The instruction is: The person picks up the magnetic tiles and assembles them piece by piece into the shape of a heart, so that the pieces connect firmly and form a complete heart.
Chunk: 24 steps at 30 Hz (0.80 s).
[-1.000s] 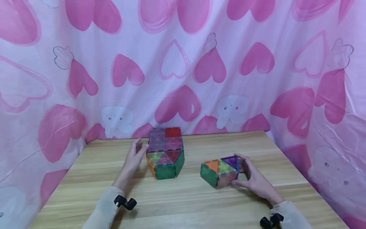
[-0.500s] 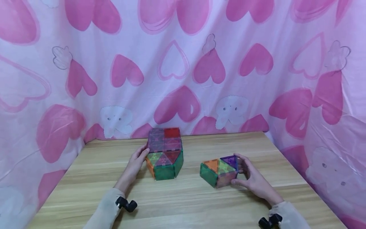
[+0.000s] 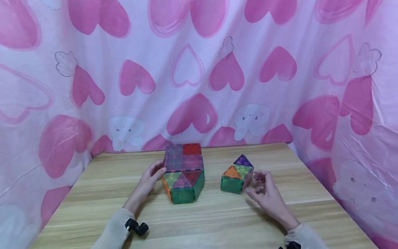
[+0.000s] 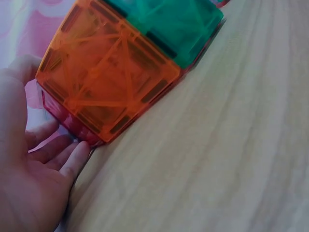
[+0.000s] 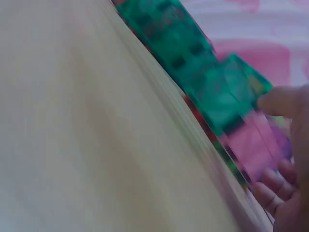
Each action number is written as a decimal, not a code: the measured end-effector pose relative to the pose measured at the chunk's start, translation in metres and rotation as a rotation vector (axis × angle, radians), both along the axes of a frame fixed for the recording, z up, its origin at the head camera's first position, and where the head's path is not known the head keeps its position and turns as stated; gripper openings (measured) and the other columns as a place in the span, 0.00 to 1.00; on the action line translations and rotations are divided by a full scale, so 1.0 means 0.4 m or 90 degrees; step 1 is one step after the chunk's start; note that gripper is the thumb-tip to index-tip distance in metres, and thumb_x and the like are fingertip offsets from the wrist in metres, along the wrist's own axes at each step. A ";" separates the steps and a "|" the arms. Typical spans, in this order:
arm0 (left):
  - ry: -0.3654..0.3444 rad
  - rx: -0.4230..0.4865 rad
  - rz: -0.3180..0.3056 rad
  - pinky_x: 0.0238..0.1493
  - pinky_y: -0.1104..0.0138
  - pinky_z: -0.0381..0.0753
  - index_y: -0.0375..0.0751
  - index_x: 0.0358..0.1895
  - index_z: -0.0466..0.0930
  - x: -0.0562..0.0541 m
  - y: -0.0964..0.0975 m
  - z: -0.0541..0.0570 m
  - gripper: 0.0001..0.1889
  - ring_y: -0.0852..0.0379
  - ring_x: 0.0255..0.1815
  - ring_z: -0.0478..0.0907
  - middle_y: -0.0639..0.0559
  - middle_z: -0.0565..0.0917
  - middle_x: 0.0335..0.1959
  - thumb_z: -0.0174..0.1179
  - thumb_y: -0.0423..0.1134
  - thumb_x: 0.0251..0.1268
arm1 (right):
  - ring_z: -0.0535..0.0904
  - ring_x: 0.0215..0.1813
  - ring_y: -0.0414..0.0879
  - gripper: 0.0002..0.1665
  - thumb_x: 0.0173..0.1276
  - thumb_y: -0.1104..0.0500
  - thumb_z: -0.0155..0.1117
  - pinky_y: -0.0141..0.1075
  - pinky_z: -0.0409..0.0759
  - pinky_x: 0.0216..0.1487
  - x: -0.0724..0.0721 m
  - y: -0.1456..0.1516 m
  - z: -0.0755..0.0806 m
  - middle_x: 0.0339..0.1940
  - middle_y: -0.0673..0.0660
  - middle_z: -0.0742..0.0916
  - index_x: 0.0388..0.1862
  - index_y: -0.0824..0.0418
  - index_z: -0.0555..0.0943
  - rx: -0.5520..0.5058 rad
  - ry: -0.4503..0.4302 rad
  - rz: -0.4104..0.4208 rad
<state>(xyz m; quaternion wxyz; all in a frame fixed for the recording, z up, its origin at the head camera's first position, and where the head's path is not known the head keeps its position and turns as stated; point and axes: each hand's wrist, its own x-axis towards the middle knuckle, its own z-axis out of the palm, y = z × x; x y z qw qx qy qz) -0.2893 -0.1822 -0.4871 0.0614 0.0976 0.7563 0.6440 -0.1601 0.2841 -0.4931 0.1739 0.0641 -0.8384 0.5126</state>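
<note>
A larger block of translucent magnetic tiles (image 3: 183, 162) stands on the table, left of centre. Its top shows purple, red and pink squares with triangles at the near end; green and orange tiles form its near sides. My left hand (image 3: 149, 181) rests against its left side, thumb near the top edge, and the left wrist view shows the fingers at a red side tile (image 4: 79, 128). Right of it stands a smaller tile block (image 3: 231, 185) with orange, yellow-green and purple triangles on top. My right hand (image 3: 267, 197) is beside its pink right side, fingers loosely bent, thumb near the front corner.
Both blocks stand on a light wood-grain table (image 3: 199, 228), with a gap between them. A pink heart-patterned cloth (image 3: 192, 76) hangs behind and along both sides. Black wrist cameras (image 3: 136, 227) sit on both sleeves.
The left hand came against the larger block, which shifted slightly right and nearer. The smaller block has turned, its purple triangle now pointing away; the right hand moved slightly left with its fingers looser.
</note>
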 end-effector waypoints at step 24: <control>0.066 0.020 -0.115 0.65 0.70 0.82 0.28 0.75 0.73 0.023 0.017 -0.018 0.25 0.50 0.67 0.81 0.32 0.80 0.69 0.64 0.36 0.84 | 0.82 0.72 0.54 0.52 0.72 0.65 0.80 0.53 0.83 0.70 -0.164 -0.083 -0.023 0.78 0.56 0.81 0.88 0.52 0.65 0.099 0.006 0.139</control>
